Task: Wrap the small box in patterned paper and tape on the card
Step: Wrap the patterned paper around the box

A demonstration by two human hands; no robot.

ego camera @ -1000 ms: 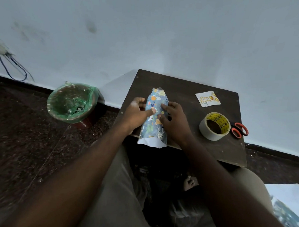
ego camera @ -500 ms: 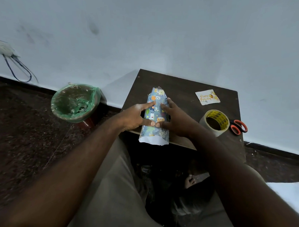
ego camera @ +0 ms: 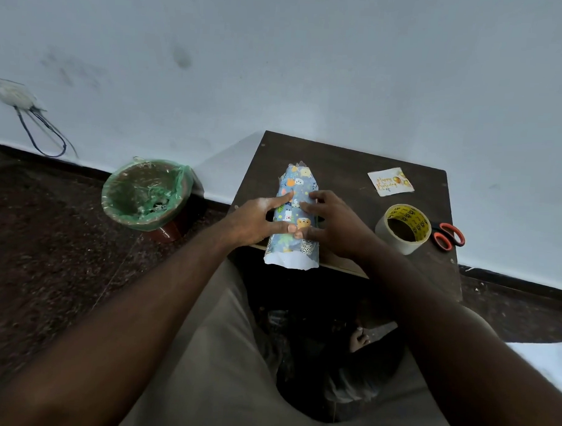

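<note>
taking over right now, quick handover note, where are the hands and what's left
Left hand: index finger and thumb pressing on the patterned paper.
Right hand: fingertips pressing the same paper from the right.
The paper is rolled round the box, which is hidden inside. Its near end hangs over the table edge, unfolded.
Birthday card lies loose at the far right. The tape roll and scissors lie nearer, also on the right.
Done: paper wrapped round.
Left, as far as I can tell: tape the seam, fold and tape both ends, tape on the card.
</note>
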